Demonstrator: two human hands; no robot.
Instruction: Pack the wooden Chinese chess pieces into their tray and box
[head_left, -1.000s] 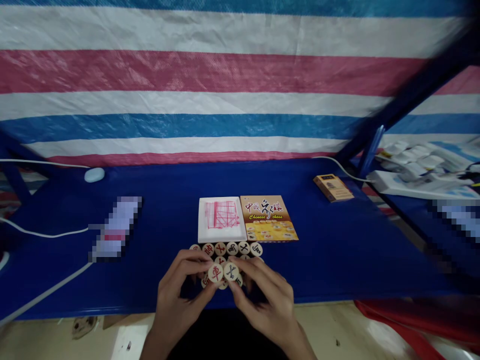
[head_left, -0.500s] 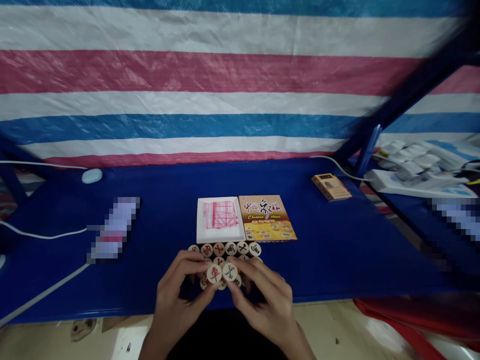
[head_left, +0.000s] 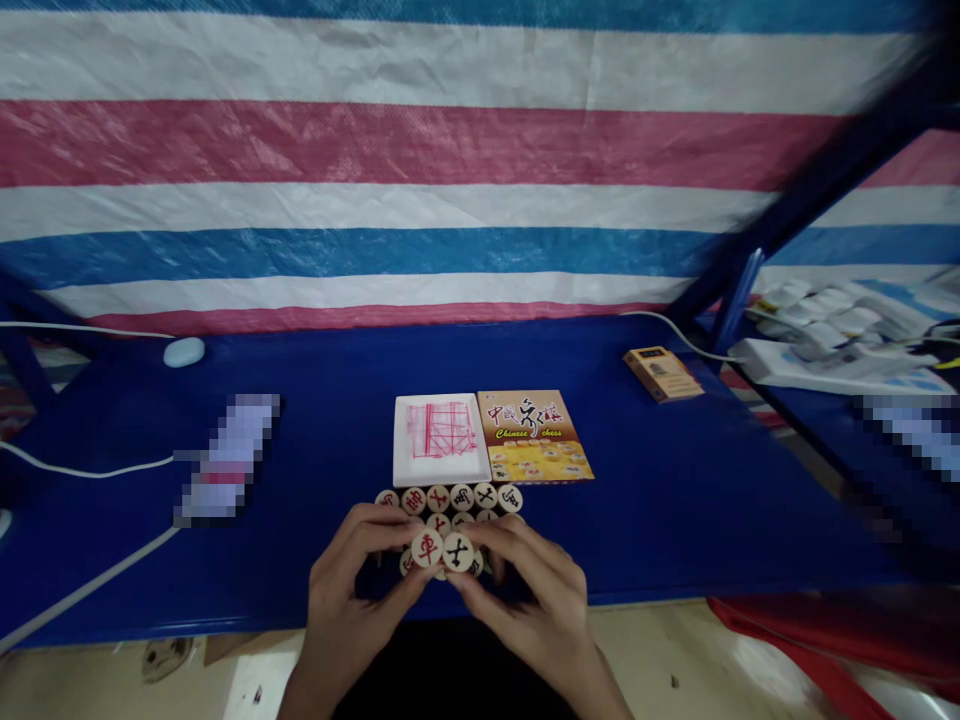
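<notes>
Between thumb and fingers, my left hand [head_left: 364, 575] pinches a round Chinese chess piece [head_left: 427, 547] with a red character. My right hand [head_left: 529, 580] pinches another piece [head_left: 457, 551], this one with a black character. The two are held side by side, edges meeting or nearly so, faces turned toward me. Below and behind them, several more Chinese chess pieces [head_left: 462, 497] lie in rows, partly hidden by my hands. Just beyond the rows, an open white box tray [head_left: 401, 470] with red scribbled lines inside touches the printed Chinese chess lid [head_left: 536, 435].
The blue table [head_left: 330, 420] also carries a pixelated phone [head_left: 232, 455] with a cable at left, a pale blue case [head_left: 184, 352] and a small brown box [head_left: 664, 374]. A power strip [head_left: 840, 368] with plugs is at far right. Striped sheeting [head_left: 375, 210] hangs behind.
Both held pieces have shifted slightly left and down. The black-character piece has turned, so its character now stands more upright. The pieces on the table look the same.
</notes>
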